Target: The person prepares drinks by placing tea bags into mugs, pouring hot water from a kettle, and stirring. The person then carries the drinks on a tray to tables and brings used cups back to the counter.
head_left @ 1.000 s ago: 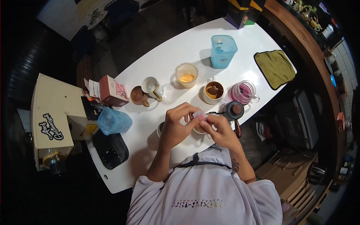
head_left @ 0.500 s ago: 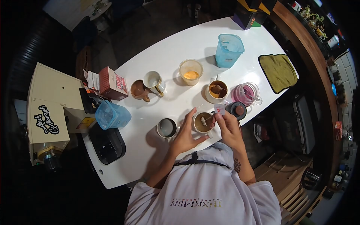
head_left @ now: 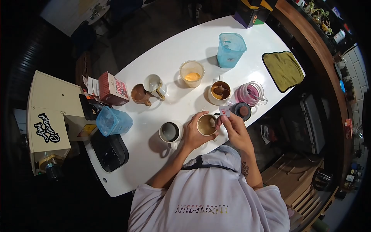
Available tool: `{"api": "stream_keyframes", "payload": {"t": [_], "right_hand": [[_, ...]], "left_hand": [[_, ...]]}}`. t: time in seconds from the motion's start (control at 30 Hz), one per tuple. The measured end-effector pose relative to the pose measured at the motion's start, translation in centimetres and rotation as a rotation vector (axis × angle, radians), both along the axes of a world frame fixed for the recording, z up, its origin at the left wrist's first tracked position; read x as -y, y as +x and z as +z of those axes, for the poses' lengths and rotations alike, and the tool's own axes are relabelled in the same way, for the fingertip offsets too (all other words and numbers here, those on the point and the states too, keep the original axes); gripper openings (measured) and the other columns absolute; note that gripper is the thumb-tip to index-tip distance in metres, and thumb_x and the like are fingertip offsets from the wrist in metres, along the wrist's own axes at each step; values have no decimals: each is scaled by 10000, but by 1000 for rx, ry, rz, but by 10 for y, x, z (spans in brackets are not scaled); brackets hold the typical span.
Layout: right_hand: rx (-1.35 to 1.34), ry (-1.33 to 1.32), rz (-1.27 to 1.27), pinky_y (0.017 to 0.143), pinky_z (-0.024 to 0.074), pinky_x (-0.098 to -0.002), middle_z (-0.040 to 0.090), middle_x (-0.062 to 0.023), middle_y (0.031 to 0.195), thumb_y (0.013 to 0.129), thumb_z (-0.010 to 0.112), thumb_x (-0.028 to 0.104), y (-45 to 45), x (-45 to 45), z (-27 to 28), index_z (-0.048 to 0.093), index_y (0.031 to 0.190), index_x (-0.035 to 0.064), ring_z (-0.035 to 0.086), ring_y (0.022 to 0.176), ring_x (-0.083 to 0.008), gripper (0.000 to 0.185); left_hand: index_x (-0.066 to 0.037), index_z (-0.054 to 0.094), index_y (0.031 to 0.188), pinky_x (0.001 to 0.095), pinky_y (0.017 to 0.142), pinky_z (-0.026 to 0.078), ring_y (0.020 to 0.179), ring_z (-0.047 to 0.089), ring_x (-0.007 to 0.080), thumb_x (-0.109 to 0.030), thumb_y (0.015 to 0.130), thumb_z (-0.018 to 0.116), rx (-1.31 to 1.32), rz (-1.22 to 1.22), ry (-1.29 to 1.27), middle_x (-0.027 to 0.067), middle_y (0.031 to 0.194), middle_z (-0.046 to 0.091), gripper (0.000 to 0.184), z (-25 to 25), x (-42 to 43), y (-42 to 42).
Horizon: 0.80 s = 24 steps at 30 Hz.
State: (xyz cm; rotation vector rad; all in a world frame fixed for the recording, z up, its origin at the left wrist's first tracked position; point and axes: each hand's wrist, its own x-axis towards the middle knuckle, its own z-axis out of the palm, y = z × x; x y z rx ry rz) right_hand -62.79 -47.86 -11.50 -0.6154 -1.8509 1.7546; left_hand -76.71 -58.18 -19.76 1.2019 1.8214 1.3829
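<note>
A round, pale ceramic mug (head_left: pixel 207 134) of brownish liquid is cupped in the left hand (head_left: pixel 196 133); just beside its rim, the right hand (head_left: pixel 237 131) pinches a white paper tag (head_left: pixel 224 111). Steeping the pale tea bag (head_left: pixel 212 122) seems in hand, calling for a steady mug.

One head-worn camera looks forward and steeply down, close above the white shirt (head_left: pixel 232 197) and left hand (head_left: pixel 194 134) and right hand (head_left: pixel 237 133). Its wide, bowed view spans the white table (head_left: pixel 176 48), from the cream machine (head_left: pixel 48 98) at left to the wooden ledge (head_left: pixel 313 45) at right, with dim floor (head_left: pixel 164 25) at the far side.
</note>
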Motion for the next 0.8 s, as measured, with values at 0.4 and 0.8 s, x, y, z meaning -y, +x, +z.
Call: {"api": "stream_keyframes", "payload": {"t": [0.4,0.8], "right_hand": [[-55,-48,65,571,399,-265,523,-22,716,1032,431,187,-7,9,10,545,859,0,475,653,-85,279],[-54,-72,38,589,420,-263,536,-21,721,1033,429,192,-12,3,-3,553,849,-1,495,662,-90,294]], "left_hand": [[-77,598,1200,415,910,502,1041,616,305,-246,497,920,-112,-17,43,124,1104,657,791,14,-7,-1],[-70,603,1189,406,903,507,1031,624,302,-235,500,917,-53,7,35,122,1112,658,775,11,-5,1]]}}
